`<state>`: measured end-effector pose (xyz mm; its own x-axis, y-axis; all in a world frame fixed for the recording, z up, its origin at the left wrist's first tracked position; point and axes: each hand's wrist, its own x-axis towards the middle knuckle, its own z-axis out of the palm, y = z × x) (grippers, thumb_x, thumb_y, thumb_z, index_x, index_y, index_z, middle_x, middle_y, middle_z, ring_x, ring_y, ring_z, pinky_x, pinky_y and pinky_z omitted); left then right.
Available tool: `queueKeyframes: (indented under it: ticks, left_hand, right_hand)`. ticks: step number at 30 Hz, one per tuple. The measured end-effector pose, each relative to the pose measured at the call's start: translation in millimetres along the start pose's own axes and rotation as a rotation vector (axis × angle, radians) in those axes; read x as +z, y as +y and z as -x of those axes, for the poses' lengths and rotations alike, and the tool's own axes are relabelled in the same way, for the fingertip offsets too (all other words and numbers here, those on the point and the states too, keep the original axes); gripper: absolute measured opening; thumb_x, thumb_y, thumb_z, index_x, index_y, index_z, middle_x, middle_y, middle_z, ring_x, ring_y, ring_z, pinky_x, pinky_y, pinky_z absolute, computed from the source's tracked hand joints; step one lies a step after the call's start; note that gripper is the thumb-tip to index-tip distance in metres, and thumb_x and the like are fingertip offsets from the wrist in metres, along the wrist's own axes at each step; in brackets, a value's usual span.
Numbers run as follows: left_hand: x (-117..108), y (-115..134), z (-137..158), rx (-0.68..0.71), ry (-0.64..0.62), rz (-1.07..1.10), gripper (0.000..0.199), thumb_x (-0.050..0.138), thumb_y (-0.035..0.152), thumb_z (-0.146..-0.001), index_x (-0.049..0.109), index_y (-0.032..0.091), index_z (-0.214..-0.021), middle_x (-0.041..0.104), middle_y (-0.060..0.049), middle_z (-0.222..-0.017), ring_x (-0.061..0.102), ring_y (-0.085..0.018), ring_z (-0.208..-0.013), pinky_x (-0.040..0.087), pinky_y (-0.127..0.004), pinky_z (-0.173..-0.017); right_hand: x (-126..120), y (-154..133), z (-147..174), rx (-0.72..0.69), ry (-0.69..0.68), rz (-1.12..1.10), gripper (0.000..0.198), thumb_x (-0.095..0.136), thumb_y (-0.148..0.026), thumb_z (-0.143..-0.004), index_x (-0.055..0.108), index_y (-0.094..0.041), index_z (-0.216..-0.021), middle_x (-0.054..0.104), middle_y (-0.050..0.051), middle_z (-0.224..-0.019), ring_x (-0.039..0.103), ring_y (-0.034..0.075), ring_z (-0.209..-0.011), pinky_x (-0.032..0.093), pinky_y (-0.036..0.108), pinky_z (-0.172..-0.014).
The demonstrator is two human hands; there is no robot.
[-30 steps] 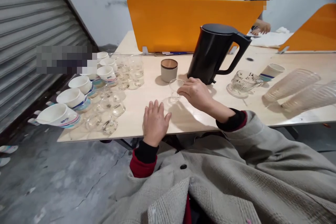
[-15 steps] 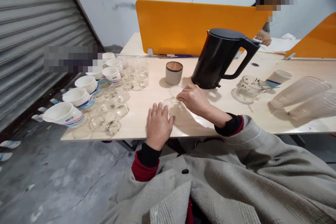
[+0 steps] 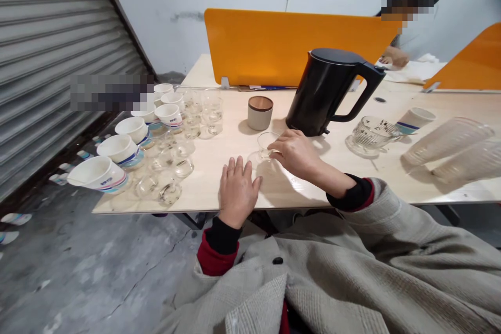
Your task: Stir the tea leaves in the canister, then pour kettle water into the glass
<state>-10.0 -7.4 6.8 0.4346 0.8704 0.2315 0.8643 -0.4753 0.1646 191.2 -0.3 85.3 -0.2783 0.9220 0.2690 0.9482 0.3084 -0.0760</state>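
Observation:
A clear cup stands near the middle of the table, with the fingertips of my right hand closed on its right side. My fingers cover part of it. My left hand lies flat on the tabletop near the front edge, fingers stretched out, holding nothing. Behind the clear cup are a grey cup with a brown inside and a black electric kettle. A ribbed glass cup with dark flecks in it sits on a clear saucer to the right of my right hand.
On the left stand white paper cups and several clear cups. Two stacks of clear plastic cups and a paper cup lie at the right. An orange divider lines the back; beyond it a person's hand shows.
My right hand and the clear cup have shifted slightly to the right. My left hand stays flat on the table. The whole view has moved down a little.

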Motion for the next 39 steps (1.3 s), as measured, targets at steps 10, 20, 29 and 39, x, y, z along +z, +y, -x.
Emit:
queueKeyframes:
  ticks: [10, 20, 29, 39]
  left_hand:
    - [2.4, -0.9, 0.6, -0.001, 0.001, 0.001, 0.053, 0.057, 0.041, -0.104, 0.061, 0.014, -0.150, 0.052, -0.021, -0.165, 0.044, -0.040, -0.157, 0.037, -0.057, -0.129]
    - [1.0, -0.9, 0.6, -0.006, -0.014, 0.027, 0.055, 0.055, 0.043, -0.106, 0.060, 0.012, -0.152, 0.052, -0.021, -0.165, 0.044, -0.041, -0.158, 0.037, -0.058, -0.129]
    - [0.6, -1.6, 0.5, -0.002, -0.021, 0.062, 0.056, 0.056, 0.043, -0.106, 0.059, 0.011, -0.152, 0.050, -0.022, -0.166, 0.041, -0.042, -0.159, 0.035, -0.059, -0.130]
    - [17.1, -11.3, 1.1, 0.009, 0.134, 0.258, 0.053, 0.064, 0.040, -0.102, 0.062, 0.013, -0.148, 0.056, -0.022, -0.161, 0.045, -0.043, -0.156, 0.037, -0.064, -0.128]
  right_hand:
    - [-6.6, 54.5, -49.7, 0.228, 0.339, -0.164, 0.064, 0.061, -0.054, -0.102, 0.058, -0.018, -0.155, 0.064, 0.019, -0.150, 0.061, 0.041, -0.133, 0.047, 0.057, -0.113]
    - [53.1, 85.5, -138.7, 0.268, 0.152, -0.310, 0.087, 0.076, -0.060, -0.086, 0.049, -0.021, -0.159, 0.059, 0.019, -0.147, 0.056, 0.040, -0.139, 0.045, 0.057, -0.119]
    - [59.4, 97.6, -142.1, 0.310, 0.301, -0.315, 0.062, 0.077, -0.050, -0.084, 0.062, -0.020, -0.136, 0.063, 0.015, -0.122, 0.062, 0.035, -0.116, 0.054, 0.054, -0.103]
    - [-54.7, 58.9, -33.6, 0.225, 0.535, -0.150, 0.091, 0.086, -0.046, -0.081, 0.050, -0.008, -0.156, 0.056, 0.022, -0.148, 0.049, 0.034, -0.140, 0.038, 0.058, -0.124]
